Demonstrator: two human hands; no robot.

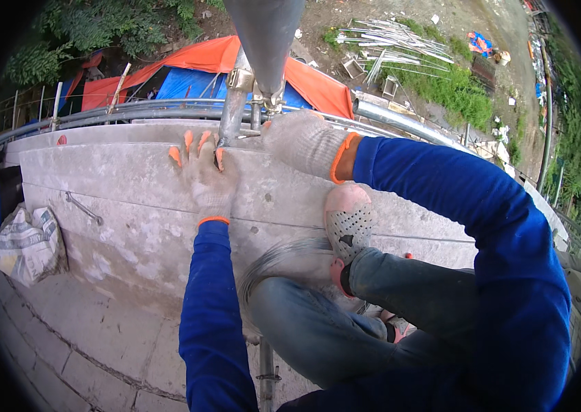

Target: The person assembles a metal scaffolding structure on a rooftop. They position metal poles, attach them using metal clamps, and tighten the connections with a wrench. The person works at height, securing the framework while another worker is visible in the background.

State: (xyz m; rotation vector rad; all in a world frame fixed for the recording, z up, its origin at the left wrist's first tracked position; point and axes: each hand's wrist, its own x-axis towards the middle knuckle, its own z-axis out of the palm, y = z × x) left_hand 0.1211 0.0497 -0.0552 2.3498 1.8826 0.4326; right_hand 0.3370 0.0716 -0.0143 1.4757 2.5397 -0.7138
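My left hand [209, 180], in a pale glove with orange fingertips, lies with fingers spread on the top edge of the grey concrete wall [132, 172]. Just right of it, my right hand [304, 143], gloved too, is curled closed beside a metal scaffold pole [234, 103]. A small thin metal end [248, 136] shows between the hand and the pole's foot. What the right fingers hold is hidden behind the glove. Above, a clamp [241, 79] joins the upright to a thicker grey pole [270, 34].
My foot in a pink-and-grey clog [349, 220] rests on the concrete, beside a coil of thin wire [270, 264]. A metal rod [84, 208] and a white sack [29, 244] are at left. Beyond the horizontal pipes [146, 113], orange tarps [201, 55] and piled poles [397, 41] lie lower down.
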